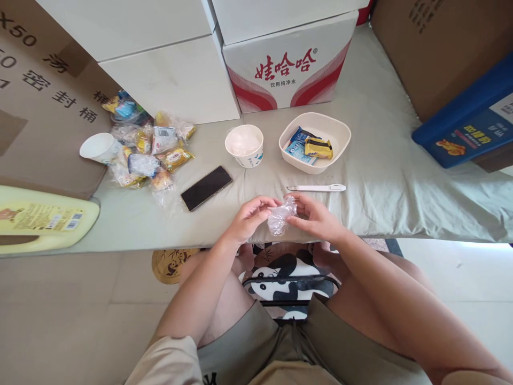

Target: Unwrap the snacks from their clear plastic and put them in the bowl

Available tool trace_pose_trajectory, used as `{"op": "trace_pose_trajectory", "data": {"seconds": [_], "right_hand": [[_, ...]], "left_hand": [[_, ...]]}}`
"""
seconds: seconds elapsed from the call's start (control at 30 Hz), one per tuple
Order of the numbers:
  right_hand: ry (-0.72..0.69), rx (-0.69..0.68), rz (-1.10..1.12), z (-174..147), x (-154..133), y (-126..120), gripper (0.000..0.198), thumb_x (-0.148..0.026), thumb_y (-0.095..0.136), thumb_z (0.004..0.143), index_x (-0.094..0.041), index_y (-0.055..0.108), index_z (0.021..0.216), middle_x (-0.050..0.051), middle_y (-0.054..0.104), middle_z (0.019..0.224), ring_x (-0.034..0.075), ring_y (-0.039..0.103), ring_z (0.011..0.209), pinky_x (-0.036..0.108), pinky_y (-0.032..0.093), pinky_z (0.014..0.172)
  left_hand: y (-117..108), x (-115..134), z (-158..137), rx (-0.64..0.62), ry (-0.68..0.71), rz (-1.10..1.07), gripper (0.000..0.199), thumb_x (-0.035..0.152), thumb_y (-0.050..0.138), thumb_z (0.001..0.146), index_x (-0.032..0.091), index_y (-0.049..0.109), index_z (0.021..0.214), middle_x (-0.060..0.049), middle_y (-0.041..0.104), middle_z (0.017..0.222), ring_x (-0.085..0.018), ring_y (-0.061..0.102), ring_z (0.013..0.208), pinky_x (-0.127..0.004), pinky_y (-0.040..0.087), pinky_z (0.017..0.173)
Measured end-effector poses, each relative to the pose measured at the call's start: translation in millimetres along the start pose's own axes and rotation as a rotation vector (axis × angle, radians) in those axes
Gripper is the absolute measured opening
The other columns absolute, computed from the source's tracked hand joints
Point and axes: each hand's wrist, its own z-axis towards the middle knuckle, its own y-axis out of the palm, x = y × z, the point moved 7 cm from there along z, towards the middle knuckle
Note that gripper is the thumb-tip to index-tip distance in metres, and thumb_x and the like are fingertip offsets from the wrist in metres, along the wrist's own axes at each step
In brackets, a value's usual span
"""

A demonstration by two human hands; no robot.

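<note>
Between both hands, at the front edge of the cloth-covered surface, is a crumpled clear plastic wrapper (279,220). My left hand (250,216) pinches its left side, while my right hand (315,216) has thumb and fingers closed on its right side. Just beyond my right hand lies a white utility knife (318,188). Farther back stands a paper cup (244,147) with clear plastic inside. To its right, a cream bowl (340,140) holds a blue packet (300,149) and a yellow packet (318,148).
A black phone (206,188) lies left of the cup. Several wrapped snacks (164,141) are piled farther left near a tipped white cup (98,147). A yellow jug (48,216) lies at the left edge. Boxes (296,64) line the back; a blue container (465,120) is at right.
</note>
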Motion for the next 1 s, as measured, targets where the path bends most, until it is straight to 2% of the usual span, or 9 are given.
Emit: {"op": "trace_pose_trajectory", "data": {"seconds": [0.07, 0.13, 0.23, 0.33, 0.5, 0.57, 0.67, 0.87, 1.0], "right_hand": [[0.036, -0.008, -0.003, -1.8, 1.5, 0.8, 0.052, -0.040, 0.072, 0.081, -0.025, 0.053, 0.128, 0.000, 0.062, 0.084, 0.018, 0.061, 0.074, 0.035, 0.052, 0.071], [0.044, 0.041, -0.051, -2.1, 0.7, -2.9, 0.044, -0.040, 0.072, 0.081, -0.025, 0.058, 0.120, -0.002, 0.056, 0.074, 0.016, 0.053, 0.064, 0.031, 0.046, 0.061], [-0.030, 0.126, -0.148, -0.5, -6.9, -8.9, 0.025, -0.040, 0.073, 0.078, -0.023, 0.064, 0.093, 0.003, 0.056, 0.085, 0.018, 0.054, 0.073, 0.031, 0.044, 0.063], [-0.080, 0.209, -0.226, -0.5, -10.5, -14.0, 0.021, -0.040, 0.072, 0.077, -0.022, 0.062, 0.082, 0.007, 0.059, 0.095, 0.021, 0.057, 0.084, 0.033, 0.046, 0.069], [0.028, 0.212, -0.247, -4.9, -0.3, -15.5, 0.028, -0.045, 0.069, 0.080, -0.023, 0.056, 0.093, -0.001, 0.055, 0.073, 0.016, 0.051, 0.063, 0.029, 0.041, 0.058], [0.019, 0.187, -0.337, -5.9, -3.1, -12.1, 0.032, -0.045, 0.070, 0.078, -0.023, 0.058, 0.097, 0.000, 0.060, 0.077, 0.015, 0.052, 0.061, 0.029, 0.042, 0.057], [0.036, 0.194, -0.554, -4.9, -7.1, -5.9, 0.023, -0.041, 0.066, 0.080, -0.022, 0.062, 0.092, 0.002, 0.065, 0.076, 0.017, 0.055, 0.060, 0.030, 0.044, 0.057], [-0.045, 0.330, -0.771, -5.8, -13.8, 2.5, 0.015, -0.040, 0.061, 0.081, -0.025, 0.065, 0.081, 0.005, 0.065, 0.079, 0.022, 0.062, 0.070, 0.035, 0.049, 0.062], [-0.020, 0.413, -0.840, -3.0, -28.2, -10.6, 0.014, -0.039, 0.066, 0.074, -0.026, 0.066, 0.079, 0.007, 0.065, 0.080, 0.024, 0.063, 0.073, 0.038, 0.048, 0.064]], "left_hand": [[2.4, -1.6, 1.5, 0.000, -0.016, -0.001, 0.037, 0.042, 0.077, 0.077, 0.022, 0.064, 0.105, -0.008, 0.067, 0.118, -0.017, 0.065, 0.096, -0.028, 0.051, 0.081], [3.5, -6.1, 4.4, 0.005, -0.069, 0.086, 0.036, 0.040, 0.078, 0.075, 0.020, 0.064, 0.102, -0.005, 0.068, 0.105, -0.015, 0.064, 0.087, -0.026, 0.050, 0.077], [2.7, -11.3, 10.7, 0.027, -0.107, 0.209, 0.027, 0.041, 0.075, 0.077, 0.018, 0.063, 0.085, 0.000, 0.063, 0.079, -0.014, 0.059, 0.075, -0.026, 0.047, 0.072], [-1.6, -8.0, 16.5, 0.092, -0.022, 0.249, 0.024, 0.040, 0.071, 0.079, 0.019, 0.060, 0.083, 0.001, 0.061, 0.075, -0.014, 0.057, 0.070, -0.025, 0.046, 0.067], [1.7, 3.1, 17.6, 0.115, 0.183, 0.498, 0.006, 0.025, 0.062, 0.083, 0.020, 0.059, 0.083, 0.001, 0.061, 0.076, -0.013, 0.057, 0.070, -0.025, 0.046, 0.068], [9.5, 7.2, 16.7, 0.078, 0.275, 0.671, 0.002, 0.020, 0.062, 0.082, 0.020, 0.059, 0.082, 0.001, 0.061, 0.078, -0.013, 0.057, 0.072, -0.025, 0.046, 0.072], [19.4, 7.8, 18.2, -0.011, 0.323, 0.824, 0.003, 0.018, 0.061, 0.084, 0.020, 0.061, 0.087, -0.001, 0.064, 0.085, -0.014, 0.061, 0.080, -0.026, 0.047, 0.077], [6.5, 8.8, 21.4, -0.112, 0.226, 0.803, 0.029, 0.023, 0.059, 0.088, 0.021, 0.059, 0.117, -0.007, 0.061, 0.124, -0.016, 0.065, 0.097, -0.029, 0.051, 0.088], [-5.8, 5.3, 18.3, -0.200, 0.115, 0.777, 0.039, 0.030, 0.059, 0.089, 0.021, 0.054, 0.127, -0.009, 0.056, 0.130, -0.020, 0.064, 0.105, -0.034, 0.050, 0.096]]}}
